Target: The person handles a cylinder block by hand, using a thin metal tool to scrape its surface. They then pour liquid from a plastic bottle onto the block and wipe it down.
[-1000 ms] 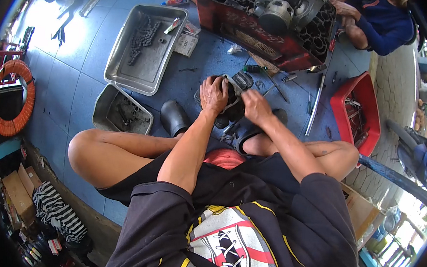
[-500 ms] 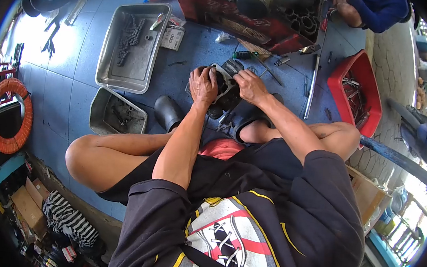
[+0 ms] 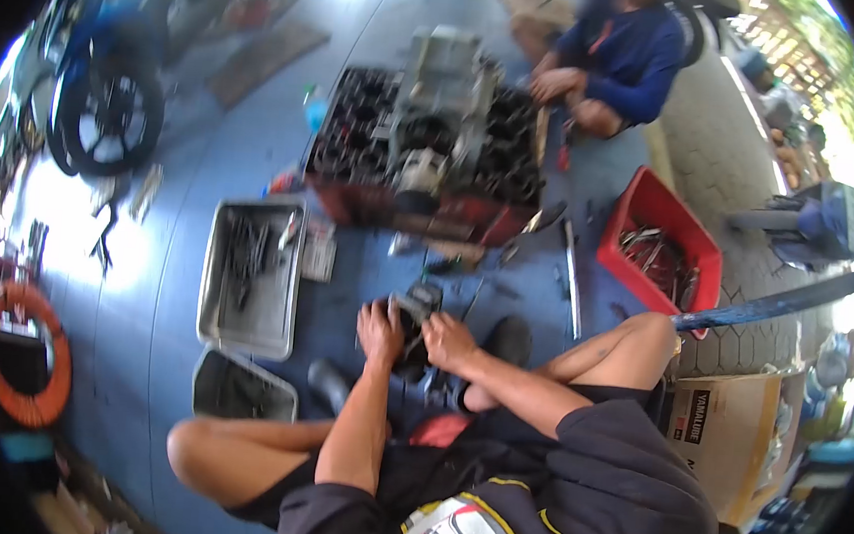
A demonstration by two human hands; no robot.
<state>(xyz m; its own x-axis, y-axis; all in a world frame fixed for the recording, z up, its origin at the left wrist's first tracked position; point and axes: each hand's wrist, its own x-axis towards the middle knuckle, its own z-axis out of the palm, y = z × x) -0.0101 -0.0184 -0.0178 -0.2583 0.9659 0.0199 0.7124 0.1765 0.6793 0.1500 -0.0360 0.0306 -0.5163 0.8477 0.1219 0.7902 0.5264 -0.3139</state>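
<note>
A dark metal engine part, which looks like a cylinder block (image 3: 411,354), is between my hands above the floor, close in front of my feet. My left hand (image 3: 379,334) is curled over its left side, with the fingertips on the top face. On the other side my right hand (image 3: 449,343) has its fingers closed at the block's right edge; whatever they grip is too blurred to make out. A dark piece (image 3: 426,294) shows just beyond the fingers. Small tools lie on the blue floor past it.
Left are a metal tray (image 3: 267,330) with a chain and a smaller bin (image 3: 227,387). Ahead, a red crate (image 3: 372,205) bears engine parts. A red tool bin (image 3: 625,197) and long metal bar (image 3: 572,278) lie right. Another person (image 3: 623,72) sits behind the crate.
The view has tilted up, so the crate top, the motorcycle and the other person show more fully. My right hand has drawn in closer to my left, both still at the block.
</note>
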